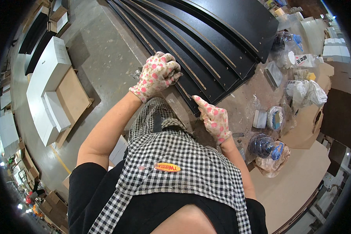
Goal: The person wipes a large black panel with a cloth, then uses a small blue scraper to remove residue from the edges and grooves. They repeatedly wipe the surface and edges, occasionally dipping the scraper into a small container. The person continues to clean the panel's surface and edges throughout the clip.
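Observation:
Black boards lie fanned in a staggered stack in front of me, with a thin tan groove along each exposed long edge and small holes near the corners. My left hand, in a white glove with pink flowers, is closed over the stack's left edge. Crumpled grey material, seemingly a rag, pokes out on both sides of that fist. My right hand, gloved alike, is at the near corner of the lowest boards. Its index finger stretches to the board edge; the other fingers are partly hidden.
Right of the stack, the worktop holds a large clear bottle with a blue cap, a tape roll, a white plastic bag and a grey block. White panels stand on a pallet at the left. Brown cardboard lies at the right.

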Available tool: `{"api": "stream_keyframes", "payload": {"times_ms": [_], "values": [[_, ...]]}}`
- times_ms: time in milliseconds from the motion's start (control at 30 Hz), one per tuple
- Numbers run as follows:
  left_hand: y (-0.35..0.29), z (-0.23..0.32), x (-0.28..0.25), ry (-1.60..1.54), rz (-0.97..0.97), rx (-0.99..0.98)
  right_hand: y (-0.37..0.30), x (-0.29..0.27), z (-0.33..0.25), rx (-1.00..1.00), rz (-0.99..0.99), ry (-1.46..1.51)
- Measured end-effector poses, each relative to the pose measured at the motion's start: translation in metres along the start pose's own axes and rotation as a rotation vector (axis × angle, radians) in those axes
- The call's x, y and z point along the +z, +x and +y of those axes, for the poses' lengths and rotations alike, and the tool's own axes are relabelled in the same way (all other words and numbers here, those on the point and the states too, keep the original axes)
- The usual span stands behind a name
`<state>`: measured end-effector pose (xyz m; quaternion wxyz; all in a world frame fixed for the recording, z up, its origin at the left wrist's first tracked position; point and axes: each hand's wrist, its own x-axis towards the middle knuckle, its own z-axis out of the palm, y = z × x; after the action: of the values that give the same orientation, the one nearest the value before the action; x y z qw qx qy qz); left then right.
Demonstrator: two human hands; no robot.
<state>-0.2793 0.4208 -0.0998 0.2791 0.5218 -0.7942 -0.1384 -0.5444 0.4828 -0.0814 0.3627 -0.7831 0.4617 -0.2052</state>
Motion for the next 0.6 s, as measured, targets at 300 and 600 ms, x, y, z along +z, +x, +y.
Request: {"api": "stream_keyframes", "payload": {"times_ms": [300,600], "values": [[-0.001,0.0,-0.005,0.014,0.021,0.013,-0.001,-0.001,0.005,-0.074,-0.025,-0.176],[0.0,-0.001,-0.005,0.012,0.026,0.015,-0.019,0.007,0.008,-0.146,0.046,-0.102]]}}
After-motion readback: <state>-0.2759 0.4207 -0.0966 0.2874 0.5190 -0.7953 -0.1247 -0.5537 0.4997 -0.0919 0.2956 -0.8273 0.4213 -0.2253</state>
